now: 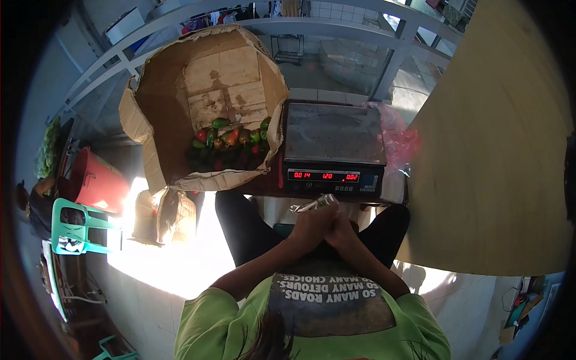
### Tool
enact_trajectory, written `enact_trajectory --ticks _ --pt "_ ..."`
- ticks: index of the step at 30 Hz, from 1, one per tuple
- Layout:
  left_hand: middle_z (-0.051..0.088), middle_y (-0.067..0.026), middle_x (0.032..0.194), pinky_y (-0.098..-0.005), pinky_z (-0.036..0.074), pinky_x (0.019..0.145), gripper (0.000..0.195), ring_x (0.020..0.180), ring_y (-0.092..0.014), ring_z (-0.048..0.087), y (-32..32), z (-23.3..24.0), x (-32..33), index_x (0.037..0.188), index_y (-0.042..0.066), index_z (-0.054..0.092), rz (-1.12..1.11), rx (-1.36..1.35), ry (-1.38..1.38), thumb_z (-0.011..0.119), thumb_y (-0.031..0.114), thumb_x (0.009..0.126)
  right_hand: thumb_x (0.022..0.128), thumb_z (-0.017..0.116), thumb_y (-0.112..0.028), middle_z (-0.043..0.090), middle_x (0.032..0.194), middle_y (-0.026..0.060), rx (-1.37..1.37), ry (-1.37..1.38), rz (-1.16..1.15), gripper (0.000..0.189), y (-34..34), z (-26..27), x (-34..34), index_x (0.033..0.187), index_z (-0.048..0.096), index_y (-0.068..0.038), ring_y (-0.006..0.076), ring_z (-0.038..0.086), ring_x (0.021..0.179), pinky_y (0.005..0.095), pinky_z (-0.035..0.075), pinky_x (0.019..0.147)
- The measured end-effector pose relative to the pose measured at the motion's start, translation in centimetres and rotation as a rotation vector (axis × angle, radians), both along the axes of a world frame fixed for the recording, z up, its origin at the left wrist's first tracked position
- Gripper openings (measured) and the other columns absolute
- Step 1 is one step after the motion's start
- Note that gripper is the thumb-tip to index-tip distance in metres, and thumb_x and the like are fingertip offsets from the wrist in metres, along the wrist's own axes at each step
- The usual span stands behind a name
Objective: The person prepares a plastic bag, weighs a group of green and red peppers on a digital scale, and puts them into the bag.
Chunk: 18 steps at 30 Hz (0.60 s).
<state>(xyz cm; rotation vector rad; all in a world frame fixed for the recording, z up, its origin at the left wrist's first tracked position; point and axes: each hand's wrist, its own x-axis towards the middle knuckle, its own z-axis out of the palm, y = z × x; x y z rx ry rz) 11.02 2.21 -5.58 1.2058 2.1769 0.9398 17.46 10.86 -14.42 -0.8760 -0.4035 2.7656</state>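
My left hand [312, 225] and my right hand [338, 229] meet above my lap, their fingers closed and overlapping. A crumpled clear plastic bag [317, 203] sticks out from between them; its contents are hard to make out. Just beyond, a digital weighing scale [335, 132] with a bare metal platter shows lit red digits. To its left a large open cardboard box [166, 99] leans tilted, its mouth facing me. Red, green and orange peppers [231, 137] lie heaped along its lower side, partly in shadow.
A pink plastic bag [398, 135] hangs at the scale's right edge, above a white stack [393, 188]. A broad wooden panel [490, 148] fills the right. Leftward are a smaller carton [146, 216], a red bucket [101, 180], a turquoise plastic chair [72, 225] and another person [38, 211]. Railings [324, 27] run behind.
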Motion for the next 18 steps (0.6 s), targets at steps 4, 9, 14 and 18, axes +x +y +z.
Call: enact_trajectory --ticks 4,9,14,18 --pt "0.059 -0.0132 0.078 -0.0374 0.045 0.059 0.011 0.073 -0.03 0.06 0.4 -2.5 0.3 0.09 0.005 0.049 -0.096 0.367 0.115 0.05 0.009 0.08 0.088 0.047 -0.026 0.058 0.086 0.0065 0.448 0.195 0.109 0.023 1.1 -4.6 -1.5 0.103 0.052 -0.009 0.0163 0.057 0.077 0.0278 0.046 0.068" --pt "0.048 -0.0062 0.068 -0.0261 0.039 0.056 0.005 0.063 -0.009 0.046 0.3 -0.4 -4.2 0.084 0.003 0.049 0.235 0.652 -0.252 0.045 0.004 0.084 0.086 0.048 -0.025 0.057 0.091 0.0184 1.944 -0.041 0.446 0.032 3.0 8.8 0.6 0.11 0.049 -0.004 0.027 0.058 0.086 0.0335 0.045 0.072" --pt "0.046 -0.0025 0.067 -0.0227 0.036 0.056 0.006 0.062 -0.007 0.041 -0.2 2.1 -5.6 0.082 0.002 0.047 0.193 0.601 -0.301 0.043 0.004 0.086 0.077 0.054 -0.015 0.057 0.076 0.0159 2.494 -0.233 0.748 0.02 6.8 12.9 0.0 0.093 0.051 -0.004 0.031 0.058 0.074 0.0404 0.045 0.065" --pt "0.043 -0.0007 0.07 -0.0211 0.034 0.057 0.01 0.065 -0.007 0.038 -0.6 3.3 -6.9 0.078 0.001 0.046 0.207 0.527 -0.432 0.043 0.005 0.086 0.074 0.057 -0.011 0.055 0.068 0.0122 2.456 -0.139 0.395 0.016 6.1 15.8 -0.8 0.086 0.049 -0.005 0.0312 0.057 0.067 0.0414 0.044 0.06"
